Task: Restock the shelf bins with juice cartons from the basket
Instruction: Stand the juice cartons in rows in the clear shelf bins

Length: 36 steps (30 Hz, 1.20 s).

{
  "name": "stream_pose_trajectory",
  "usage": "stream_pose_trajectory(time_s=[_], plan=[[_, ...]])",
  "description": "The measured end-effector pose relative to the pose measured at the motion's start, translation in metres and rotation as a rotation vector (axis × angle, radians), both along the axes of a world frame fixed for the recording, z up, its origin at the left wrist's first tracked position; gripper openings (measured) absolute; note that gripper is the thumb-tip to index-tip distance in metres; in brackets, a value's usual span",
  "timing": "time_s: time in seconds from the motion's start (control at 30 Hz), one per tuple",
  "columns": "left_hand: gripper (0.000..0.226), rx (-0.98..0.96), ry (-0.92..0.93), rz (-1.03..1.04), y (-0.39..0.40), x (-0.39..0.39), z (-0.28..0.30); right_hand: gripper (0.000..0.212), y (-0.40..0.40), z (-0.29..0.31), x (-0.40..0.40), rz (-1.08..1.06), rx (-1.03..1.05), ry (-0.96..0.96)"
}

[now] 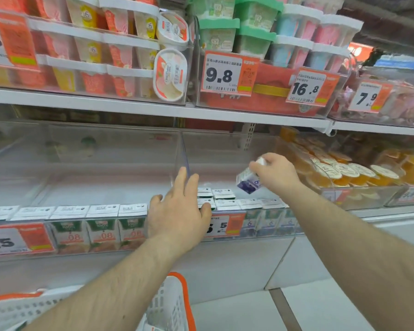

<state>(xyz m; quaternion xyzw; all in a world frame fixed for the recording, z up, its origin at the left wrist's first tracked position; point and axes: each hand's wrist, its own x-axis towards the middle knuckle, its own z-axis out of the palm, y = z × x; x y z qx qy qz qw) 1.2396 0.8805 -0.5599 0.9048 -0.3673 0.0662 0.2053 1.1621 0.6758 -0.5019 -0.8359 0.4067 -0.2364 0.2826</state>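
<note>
Right hand [276, 173]: fingers pinching tilted carton [249, 179] above bin [225, 151]. Left hand [181, 209]: fingers spread, on front row [225, 199]. Advice: square carton upright, seat behind row. Basket [172, 304] below.

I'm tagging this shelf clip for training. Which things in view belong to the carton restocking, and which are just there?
Part of the job:
right hand gripping a tilted purple carton
left hand, fingers straight, at the clear bin
cartons already in the bin
white basket

Just there:
green cartons in the neighbouring bin
orange jelly cups
tubs on the upper shelf
price tags
</note>
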Motion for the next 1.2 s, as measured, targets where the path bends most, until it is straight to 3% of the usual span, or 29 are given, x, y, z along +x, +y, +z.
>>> stream_pose_trajectory(time_s=[0.07, 0.13, 0.2, 0.5, 0.6, 0.83, 1.0, 1.07, 1.13, 1.2], plan=[[0.065, -0.008, -0.002, 0.009, 0.000, -0.001, -0.001, 0.041, 0.000, -0.005, 0.010, 0.112, -0.077, 0.239], [0.065, -0.008, -0.004, 0.014, -0.001, -0.002, -0.001, 0.021, 0.000, -0.009, 0.017, 0.216, -0.052, 0.363], [0.066, -0.005, -0.007, 0.017, -0.002, -0.002, -0.002, 0.018, 0.001, -0.012, 0.024, 0.325, -0.025, 0.473], [0.063, -0.014, 0.000, 0.022, -0.005, -0.003, -0.003, 0.032, -0.009, -0.016, 0.030, 0.345, 0.267, 0.422], [0.062, -0.016, 0.010, 0.019, -0.005, -0.003, -0.002, 0.053, -0.002, -0.013, 0.035, 0.350, 0.288, 0.455], [0.066, 0.046, 0.046, -0.012, -0.001, -0.002, 0.004, 0.067, -0.002, -0.020, 0.032, 0.312, 0.159, 0.482], [0.079, -0.107, 0.184, -0.138, 0.012, 0.000, 0.015, 0.060, 0.019, -0.020, 0.017, 0.274, -0.240, 0.605], [0.080, -0.230, 0.151, -0.192, 0.027, -0.007, 0.015, 0.047, 0.035, -0.021, 0.006, 0.227, -0.578, 0.408], [0.075, -0.343, 0.063, -0.217, 0.049, -0.019, 0.009, 0.032, 0.057, -0.031, -0.003, 0.286, -0.862, -0.002], [0.070, -0.426, 0.009, -0.218, 0.075, -0.027, -0.004, 0.021, 0.096, -0.044, -0.009, 0.427, -0.952, -0.277]])
